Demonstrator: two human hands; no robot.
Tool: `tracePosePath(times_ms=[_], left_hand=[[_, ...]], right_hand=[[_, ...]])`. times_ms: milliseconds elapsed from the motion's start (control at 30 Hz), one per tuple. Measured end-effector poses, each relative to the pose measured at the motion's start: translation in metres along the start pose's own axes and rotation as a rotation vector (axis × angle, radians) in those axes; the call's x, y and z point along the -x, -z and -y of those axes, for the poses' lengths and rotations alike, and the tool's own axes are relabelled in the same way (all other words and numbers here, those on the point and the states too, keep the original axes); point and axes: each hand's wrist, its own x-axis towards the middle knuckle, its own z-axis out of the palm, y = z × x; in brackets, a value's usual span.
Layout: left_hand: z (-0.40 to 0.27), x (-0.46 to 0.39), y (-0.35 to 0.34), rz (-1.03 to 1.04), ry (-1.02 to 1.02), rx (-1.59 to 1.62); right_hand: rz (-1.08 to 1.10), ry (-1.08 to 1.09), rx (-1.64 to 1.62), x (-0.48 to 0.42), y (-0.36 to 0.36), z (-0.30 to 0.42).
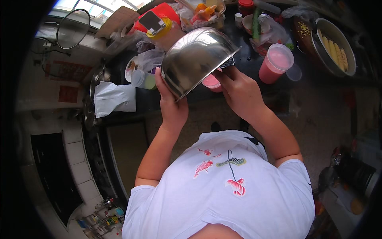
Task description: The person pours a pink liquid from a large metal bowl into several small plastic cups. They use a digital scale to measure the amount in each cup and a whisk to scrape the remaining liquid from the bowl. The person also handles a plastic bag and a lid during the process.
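Observation:
A shiny stainless-steel bowl [197, 59] is tipped on its side above the dark counter, its mouth facing down and to the right. My left hand [174, 103] grips its left side near the lower rim, thumb along the outer wall. At the bowl's mouth is my right hand [243, 91], fingers bent inward; their tips and anything between them are hidden. Partly covered by the bowl, a small plastic cup [212, 85] with pink contents stands right below the rim. A taller plastic cup [271, 68] of pink liquid is to the right, beside a round clear lid [294, 72].
A white packet [115, 100] and a lidded tub with green contents [143, 80] lie left. Behind stands a yellow-lidded jar [164, 33]. Right of the cups are a cucumber [256, 24], a plastic bag [270, 34] and a pan [350, 56] holding corn cobs [334, 52].

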Motion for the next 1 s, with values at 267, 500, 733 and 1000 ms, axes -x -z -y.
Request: tracePosePath(times_ms=[267, 500, 733, 1000], left_hand=[[0.002, -0.004, 0.002, -0.026, -0.049, -0.064], [-0.002, -0.004, 0.002, -0.012, -0.030, 0.008], [0.008, -0.004, 0.005, -0.052, 0.039, 0.015], [0.008, -0.004, 0.010, -0.079, 0.095, 0.145]], right_hand=[[0.038, -0.055, 0.041, 0.005, 0.020, 0.000], [0.060, -0.061, 0.080, 0.010, 0.014, 0.000], [0.067, -0.071, 0.035, 0.027, 0.015, 0.005], [0.035, -0.108, 0.016, 0.029, 0.020, 0.004]])
